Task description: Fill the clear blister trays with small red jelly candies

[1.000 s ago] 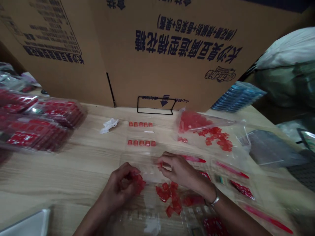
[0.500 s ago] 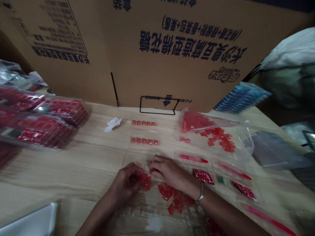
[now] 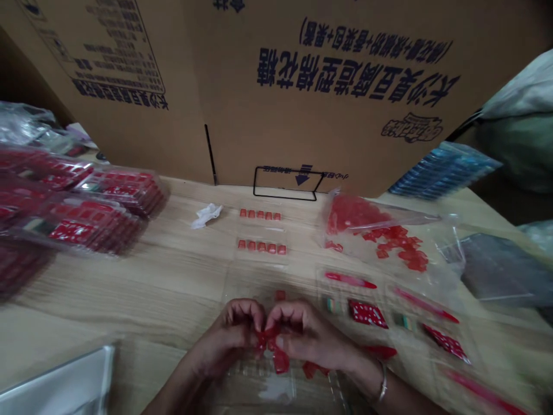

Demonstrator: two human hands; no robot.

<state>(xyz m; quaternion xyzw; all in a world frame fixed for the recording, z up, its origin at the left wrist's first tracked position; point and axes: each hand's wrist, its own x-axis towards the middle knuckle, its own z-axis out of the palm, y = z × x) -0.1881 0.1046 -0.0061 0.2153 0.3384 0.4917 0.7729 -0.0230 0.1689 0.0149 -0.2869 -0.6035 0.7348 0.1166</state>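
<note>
My left hand (image 3: pixel 231 334) and my right hand (image 3: pixel 309 337) meet over a clear plastic tray (image 3: pixel 233 282), fingertips almost touching. Both hands pinch small red translucent plastic pieces (image 3: pixel 280 362) between thumb and fingers; how many is hard to tell, as the fingers cover part of them. Just beyond the hands, a single red piece (image 3: pixel 280 295) shows in the tray. More loose red pieces (image 3: pixel 311 369) lie beside and beneath my right wrist. Further back, two rows of red pieces (image 3: pixel 261 246) sit in clear plastic.
A large cardboard box (image 3: pixel 233 132) stands across the back. Stacked red-filled packs (image 3: pixel 116 190) line the left side. An open bag of red pieces (image 3: pixel 358 219) lies back right, near clear trays with red pens (image 3: pixel 349 280) and sachets (image 3: pixel 367 313). Crumpled tissue (image 3: pixel 207 215) sits left of centre.
My right hand has come down to meet my left hand and now pinches red pieces with it. A red piece now shows in the tray beyond them. The view has shifted slightly.
</note>
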